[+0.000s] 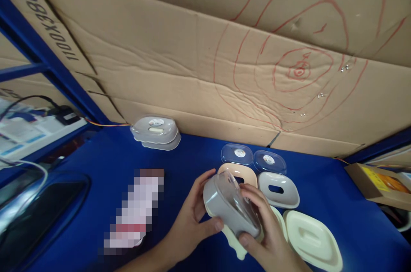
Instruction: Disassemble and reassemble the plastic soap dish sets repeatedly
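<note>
Box (221, 210) tilted between both hands

We see the grey box raised just above the near part of the surface (189, 158), right of the middle, its clear cover (236, 190) turned toward the right. The left hand (192, 216) is clamped on the box's left end, its thumb along the near side; the right hand (269, 229) is clamped on the other end, fingers over the cover and thumb low at the near corner. We judge that gripping from opposite ends steadies the box and keeps box and cover pressed together.

Both forearms rise from the near edge and converge, wrists apart, palms facing inward. A scalloped piece (239, 246) shows beneath the box; we cannot tell whether it is held too.

Beyond, two lids (229, 156) lie side by side, with a peach tray (248, 171) and a grey tray (290, 192) before them, probably sorted by kind for easy reach. A cream tray (316, 242) lies near right. The stack (157, 133) stands far left against the cardboard (167, 62), perhaps to leave working room.
</note>
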{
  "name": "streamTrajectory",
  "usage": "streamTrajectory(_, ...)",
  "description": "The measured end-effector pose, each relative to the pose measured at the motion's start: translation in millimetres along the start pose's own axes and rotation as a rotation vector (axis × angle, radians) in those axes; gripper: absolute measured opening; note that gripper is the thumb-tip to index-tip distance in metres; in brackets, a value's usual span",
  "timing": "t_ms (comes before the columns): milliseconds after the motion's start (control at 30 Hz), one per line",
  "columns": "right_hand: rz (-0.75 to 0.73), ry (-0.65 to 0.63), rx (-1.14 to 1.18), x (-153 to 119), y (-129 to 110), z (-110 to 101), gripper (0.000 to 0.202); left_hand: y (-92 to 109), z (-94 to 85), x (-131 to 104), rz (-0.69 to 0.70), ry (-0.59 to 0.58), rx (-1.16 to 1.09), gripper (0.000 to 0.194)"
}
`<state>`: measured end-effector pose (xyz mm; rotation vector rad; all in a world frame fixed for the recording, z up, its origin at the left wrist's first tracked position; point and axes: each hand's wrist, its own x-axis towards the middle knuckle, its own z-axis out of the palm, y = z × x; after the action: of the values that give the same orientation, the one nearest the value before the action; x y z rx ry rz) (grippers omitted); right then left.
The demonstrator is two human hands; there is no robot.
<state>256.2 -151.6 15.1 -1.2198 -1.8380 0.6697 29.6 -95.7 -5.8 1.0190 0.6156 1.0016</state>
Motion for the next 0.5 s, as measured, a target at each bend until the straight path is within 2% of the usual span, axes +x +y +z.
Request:
streamTrajectory(333,-0.043,0.023,-0.025,0,-5,5,0.063,1,-0.3,0,0.007,0.040,0.022,0.094)
streamTrajectory(500,-0.001,0.073,-0.043,-3,-3,12,0.062,1,2.4,-1,0.002,0.076,0.034,0.094)
